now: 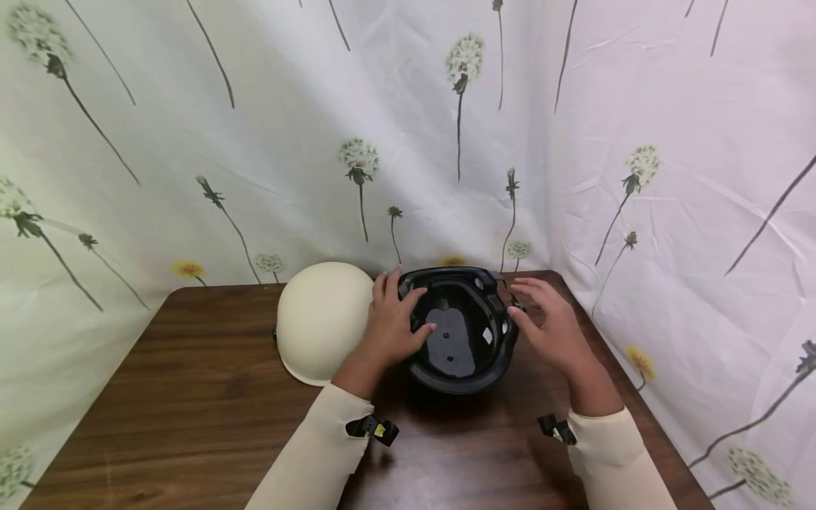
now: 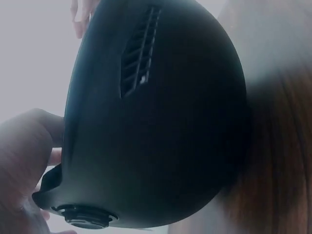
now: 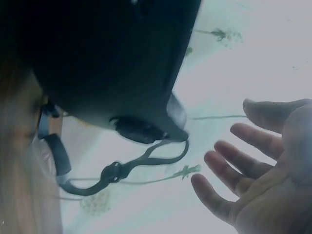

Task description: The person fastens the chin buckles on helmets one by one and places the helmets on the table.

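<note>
A black helmet (image 1: 459, 379) lies upside down on the table, its padded inside facing up. My left hand (image 1: 390, 322) is at its left rim with fingers spread, the thumb and one finger reaching over the opening; the left wrist view hides the fingertips behind the rim. My right hand (image 1: 551, 326) is held beside the right rim. In the right wrist view its fingers (image 3: 229, 165) are spread and apart from the shell. A dark chin strap (image 3: 114, 171) hangs from the helmet's edge there.
A cream helmet (image 1: 325, 322) rests dome up just left of the black one, close to my left hand. Both stand on a brown wooden table (image 1: 210, 397). White cloth printed with dandelions (image 1: 408, 127) rises behind the table and along its right side.
</note>
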